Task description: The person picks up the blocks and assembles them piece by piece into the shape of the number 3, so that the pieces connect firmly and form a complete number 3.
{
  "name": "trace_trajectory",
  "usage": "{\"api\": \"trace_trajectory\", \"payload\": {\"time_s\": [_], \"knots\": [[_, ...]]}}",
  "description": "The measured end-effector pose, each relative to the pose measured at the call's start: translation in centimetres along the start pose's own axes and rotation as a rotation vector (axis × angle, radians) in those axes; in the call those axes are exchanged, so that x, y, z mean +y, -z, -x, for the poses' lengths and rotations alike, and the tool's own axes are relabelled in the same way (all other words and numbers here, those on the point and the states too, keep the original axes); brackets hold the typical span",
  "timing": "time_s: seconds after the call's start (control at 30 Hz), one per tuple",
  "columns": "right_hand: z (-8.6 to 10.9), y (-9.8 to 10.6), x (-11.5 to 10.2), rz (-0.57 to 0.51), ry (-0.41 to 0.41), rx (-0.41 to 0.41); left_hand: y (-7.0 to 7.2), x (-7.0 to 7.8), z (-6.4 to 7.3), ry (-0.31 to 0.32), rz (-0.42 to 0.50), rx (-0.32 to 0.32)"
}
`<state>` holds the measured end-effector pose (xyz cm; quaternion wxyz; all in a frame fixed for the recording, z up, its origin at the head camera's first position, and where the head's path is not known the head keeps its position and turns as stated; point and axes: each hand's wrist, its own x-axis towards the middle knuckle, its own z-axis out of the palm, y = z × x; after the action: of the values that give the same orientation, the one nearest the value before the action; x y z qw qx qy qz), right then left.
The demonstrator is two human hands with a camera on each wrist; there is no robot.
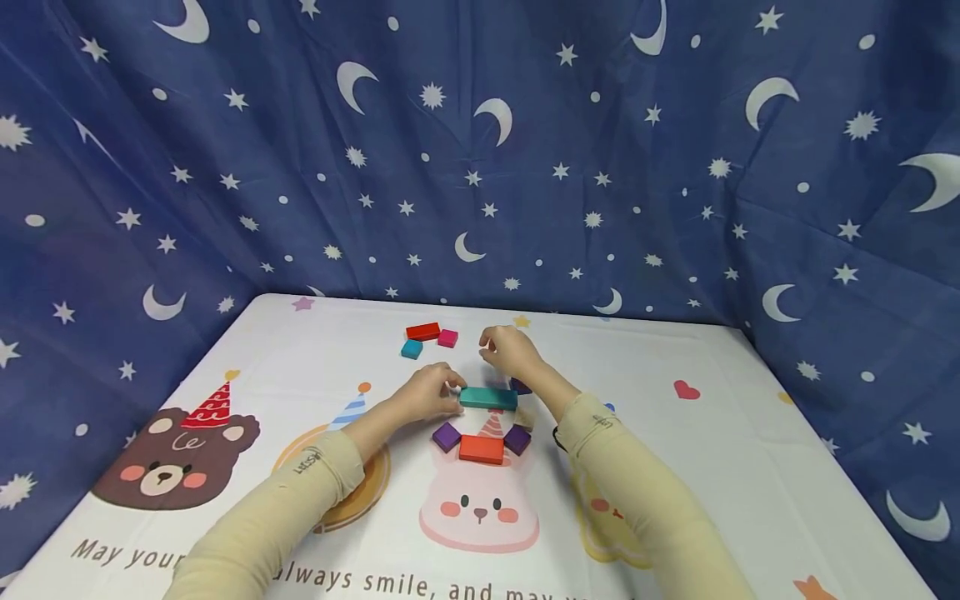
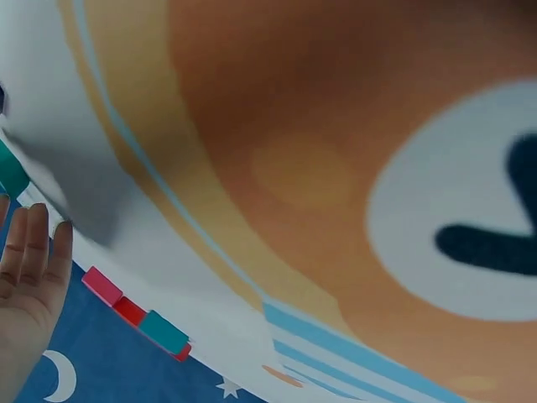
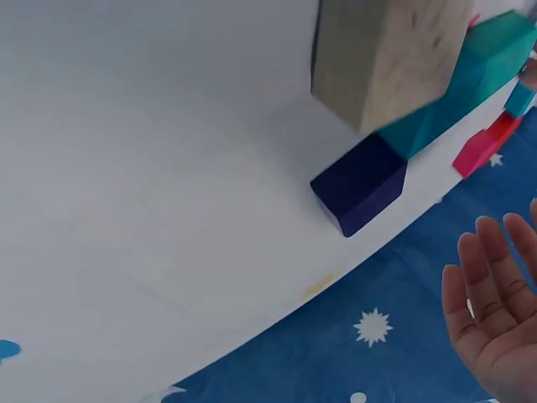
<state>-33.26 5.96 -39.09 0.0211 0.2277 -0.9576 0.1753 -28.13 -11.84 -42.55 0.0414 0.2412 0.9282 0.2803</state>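
Note:
A long teal block (image 1: 488,398) lies crosswise on the table, behind a red-orange block (image 1: 482,450) flanked by two purple blocks (image 1: 446,437). At the teal block's left end is my left hand (image 1: 426,395), its fingers beside that end; whether they touch it I cannot tell. The left wrist view shows those fingers fairly straight. My right hand (image 1: 512,353) is over the table behind the teal block, fingers loosely bent and nothing in them. Below it, a dark purple block (image 3: 361,185) sits by the teal block's right end, near a plain wooden block (image 3: 390,63).
Farther back lie a red block (image 1: 423,332), a pink block (image 1: 447,338) and a small blue block (image 1: 412,349). A printed white cloth (image 1: 675,467) covers the table. Behind it hangs a dark blue curtain (image 1: 525,242) with moons and stars.

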Motion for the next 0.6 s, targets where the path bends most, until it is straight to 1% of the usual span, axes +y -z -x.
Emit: {"api": "trace_trajectory", "payload": {"time_s": [0.17,0.23,0.37,0.47,0.6], "knots": [[-2.1,0.0,0.2,0.084,-0.002,-0.047,0.1,-0.2,-0.6,-0.02,-0.01,0.014],[-2.9,0.1,0.0,0.128,0.012,-0.059,0.2,-0.3,-0.8,-0.037,-0.014,0.01],[-4.4,-0.1,-0.4,0.212,0.053,-0.083,0.2,-0.6,-1.1,-0.048,-0.001,-0.001],[-5.3,-0.7,-0.7,0.261,0.067,-0.098,0.0,-0.7,-1.0,-0.042,0.012,0.002],[-6.3,-2.1,-1.1,0.308,0.068,-0.118,-0.2,-0.8,-0.8,-0.048,0.002,0.009]]}}
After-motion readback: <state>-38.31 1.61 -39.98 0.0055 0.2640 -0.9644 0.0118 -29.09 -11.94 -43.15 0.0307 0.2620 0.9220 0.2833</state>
